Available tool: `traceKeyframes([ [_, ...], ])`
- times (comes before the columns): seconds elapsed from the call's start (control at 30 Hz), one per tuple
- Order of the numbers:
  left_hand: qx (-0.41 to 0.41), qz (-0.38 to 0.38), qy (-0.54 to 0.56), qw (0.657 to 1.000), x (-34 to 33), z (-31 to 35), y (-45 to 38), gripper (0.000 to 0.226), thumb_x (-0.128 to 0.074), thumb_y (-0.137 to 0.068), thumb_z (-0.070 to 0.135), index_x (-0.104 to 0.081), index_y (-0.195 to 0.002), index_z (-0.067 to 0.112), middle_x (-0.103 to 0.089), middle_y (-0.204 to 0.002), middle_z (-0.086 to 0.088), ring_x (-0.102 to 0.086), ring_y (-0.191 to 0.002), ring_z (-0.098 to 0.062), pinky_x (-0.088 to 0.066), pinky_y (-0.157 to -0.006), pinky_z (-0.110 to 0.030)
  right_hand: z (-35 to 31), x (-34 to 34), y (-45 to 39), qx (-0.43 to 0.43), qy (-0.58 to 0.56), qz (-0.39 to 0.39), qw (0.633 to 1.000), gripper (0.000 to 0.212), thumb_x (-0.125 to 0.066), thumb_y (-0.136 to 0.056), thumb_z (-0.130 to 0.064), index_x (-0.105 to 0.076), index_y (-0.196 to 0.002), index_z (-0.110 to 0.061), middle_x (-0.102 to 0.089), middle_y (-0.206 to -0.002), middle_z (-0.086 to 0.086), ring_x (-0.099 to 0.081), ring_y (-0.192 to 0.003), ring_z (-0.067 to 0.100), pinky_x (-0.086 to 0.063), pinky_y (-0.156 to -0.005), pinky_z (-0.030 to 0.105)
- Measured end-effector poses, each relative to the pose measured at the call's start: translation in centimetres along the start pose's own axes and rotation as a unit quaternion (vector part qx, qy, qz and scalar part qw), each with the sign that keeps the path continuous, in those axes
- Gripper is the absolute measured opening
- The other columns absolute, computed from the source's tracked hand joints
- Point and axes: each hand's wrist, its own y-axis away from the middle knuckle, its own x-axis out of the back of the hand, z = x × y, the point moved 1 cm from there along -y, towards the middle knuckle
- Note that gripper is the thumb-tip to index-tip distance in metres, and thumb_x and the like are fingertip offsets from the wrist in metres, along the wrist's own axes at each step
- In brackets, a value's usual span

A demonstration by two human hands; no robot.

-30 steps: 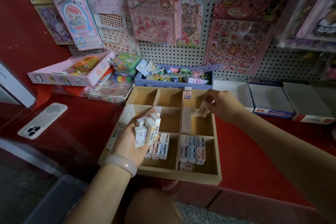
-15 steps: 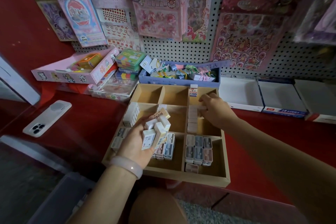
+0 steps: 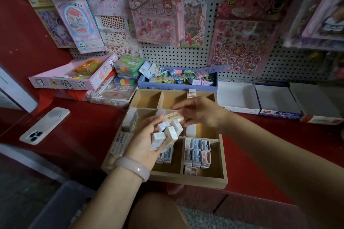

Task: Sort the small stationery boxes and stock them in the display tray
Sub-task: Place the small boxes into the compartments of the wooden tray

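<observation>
A wooden display tray (image 3: 204, 180) with several compartments lies on the red counter. My left hand (image 3: 143, 145), a pale bangle on its wrist, holds a bundle of several small white boxes (image 3: 166, 134) above the tray's middle. My right hand (image 3: 199, 112) reaches in from the right, and its fingers pinch the cream box (image 3: 175, 117) on top of that bundle. Pastel boxes (image 3: 197, 152) stand in rows in the tray's front right compartment. White boxes (image 3: 130, 121) stand in the left middle compartment. One labelled box (image 3: 192, 92) stands on the tray's back wall.
A white phone (image 3: 43, 125) lies face down at the left. Behind the tray are a blue box of clips (image 3: 176, 84), a pink box (image 3: 74, 78) and stacked coloured cases (image 3: 127, 67). White cartons (image 3: 277, 98) line the right. Sticker packs hang on the pegboard (image 3: 208, 29).
My right hand has left the tray's right middle compartment and come left to the bundle in my left hand. The left hand has risen slightly.
</observation>
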Motion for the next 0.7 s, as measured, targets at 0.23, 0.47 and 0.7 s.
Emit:
traceKeyframes([
  [0.23, 0.072, -0.046, 0.055, 0.995, -4.1, -1.3, -0.5, 0.017, -0.051, -0.088, 0.011, -0.060, -0.094, -0.001, -0.062, -0.092, -0.013, -0.056, -0.093, -0.021, -0.051, -0.093, -0.031, 2.0, -0.3, 1.4, -0.035, -0.077, 0.050, 0.995, 0.015, -0.050, -0.094, -0.002, -0.064, -0.098, 0.002, -0.067, -0.088, 0.012, -0.066, -0.073, 0.011, -0.054, -0.066, 0.019],
  [0.47, -0.018, -0.054, 0.055, 0.997, -6.0, 0.9, -1.8, 0.031, -0.042, -0.094, 0.017, -0.049, -0.064, 0.016, -0.061, -0.077, 0.001, -0.056, -0.062, -0.009, -0.045, -0.062, -0.022, 2.6, 4.1, 2.5, 0.022, -0.033, 0.250, 0.967, 0.027, -0.040, -0.096, 0.000, -0.061, -0.086, -0.012, -0.063, -0.087, 0.009, -0.062, -0.079, 0.017, -0.053, -0.064, 0.018],
  [0.7, -0.017, -0.018, -0.027, 0.999, -2.8, -2.5, -1.5, 0.019, -0.047, -0.095, 0.011, -0.055, -0.078, 0.013, -0.062, -0.069, 0.001, -0.059, -0.063, -0.012, -0.049, -0.056, -0.023, 7.0, 2.0, 8.3, 0.148, 0.472, 0.014, 0.869, 0.015, -0.062, -0.088, -0.030, -0.068, -0.094, -0.018, -0.053, -0.095, -0.013, -0.046, -0.084, 0.004, -0.049, -0.073, 0.026],
])
